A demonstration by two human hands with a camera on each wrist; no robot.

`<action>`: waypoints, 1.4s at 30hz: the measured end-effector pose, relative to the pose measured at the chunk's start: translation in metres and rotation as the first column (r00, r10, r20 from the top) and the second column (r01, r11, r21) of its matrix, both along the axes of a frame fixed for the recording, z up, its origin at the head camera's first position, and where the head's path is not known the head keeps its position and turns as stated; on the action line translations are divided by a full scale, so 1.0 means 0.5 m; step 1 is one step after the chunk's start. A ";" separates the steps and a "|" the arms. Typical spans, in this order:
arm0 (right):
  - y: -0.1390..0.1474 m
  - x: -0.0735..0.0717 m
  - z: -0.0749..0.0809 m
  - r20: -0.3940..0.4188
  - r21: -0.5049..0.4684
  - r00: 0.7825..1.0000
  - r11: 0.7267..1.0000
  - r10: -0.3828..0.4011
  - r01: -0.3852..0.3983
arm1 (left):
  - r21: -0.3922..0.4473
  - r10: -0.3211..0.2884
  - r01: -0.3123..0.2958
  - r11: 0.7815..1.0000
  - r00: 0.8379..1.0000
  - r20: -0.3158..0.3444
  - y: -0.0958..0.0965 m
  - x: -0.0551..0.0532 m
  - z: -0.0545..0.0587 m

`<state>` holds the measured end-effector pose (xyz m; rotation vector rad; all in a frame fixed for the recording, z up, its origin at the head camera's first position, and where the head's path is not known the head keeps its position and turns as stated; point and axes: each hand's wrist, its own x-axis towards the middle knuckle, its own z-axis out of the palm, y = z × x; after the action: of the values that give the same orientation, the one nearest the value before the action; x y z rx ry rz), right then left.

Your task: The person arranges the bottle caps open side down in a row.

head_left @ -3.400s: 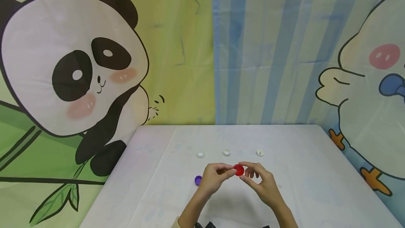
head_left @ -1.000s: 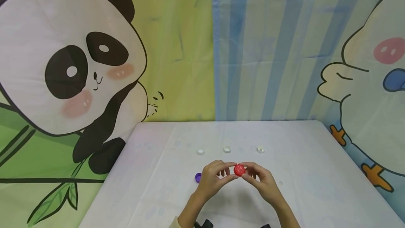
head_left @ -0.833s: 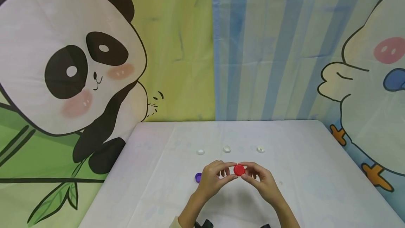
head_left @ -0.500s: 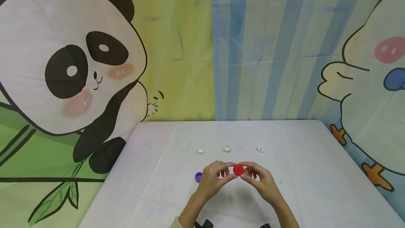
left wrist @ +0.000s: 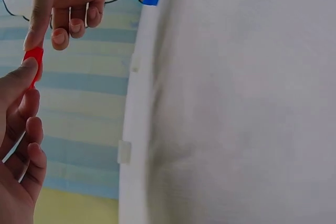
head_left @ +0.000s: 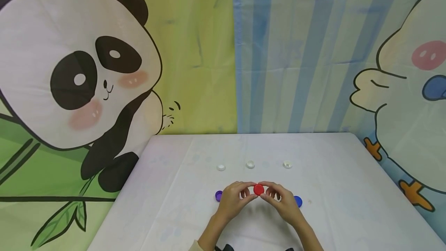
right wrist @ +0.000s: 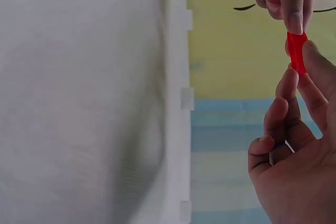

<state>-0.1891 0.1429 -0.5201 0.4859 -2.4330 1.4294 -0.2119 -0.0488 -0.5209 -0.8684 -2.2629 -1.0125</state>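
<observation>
Between both hands, above the table, is a red bottle cap, its round flat face toward the head camera. My left hand pinches its left edge with thumb and fingertips. From the other side, my right hand pinches it the same way. Both wrist views show the red cap side-on as a narrow strip between the fingertips. A purple bottle cap lies on the table just left of my left hand. Beside my right hand, partly hidden by it, is a blue bottle cap.
Farther back on the white table, a white cap, a second white cap and a third white cap form a spaced row. Behind the table hangs a cloth backdrop with cartoon animals.
The red cap has turned from its hollow side to its flat side toward the head camera. Both hands have shifted slightly left with it, and the blue cap has come into view.
</observation>
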 end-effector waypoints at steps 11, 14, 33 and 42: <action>-0.008 -0.024 -0.058 0.018 0.112 1.000 0.994 -0.011 0.009 | -0.065 0.057 -0.049 0.997 0.990 0.132 -0.005 -0.011 -0.056; -0.009 -0.027 -0.068 0.063 0.148 0.998 0.989 -0.017 0.007 | -0.072 0.073 -0.062 0.995 0.983 0.170 -0.004 -0.013 -0.072; -0.007 -0.022 -0.099 0.103 0.254 0.994 0.967 -0.024 -0.004 | -0.216 0.171 -0.136 0.967 0.974 0.150 0.006 -0.012 -0.120; -0.006 -0.028 -0.101 0.065 0.263 0.998 0.965 -0.010 -0.008 | -0.236 0.191 -0.166 0.957 0.978 0.087 0.006 -0.013 -0.113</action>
<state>-0.2031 0.1399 -0.5705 0.5012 -2.6913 1.1412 -0.2184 -0.0460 -0.5775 -0.6953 -2.5355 -0.7457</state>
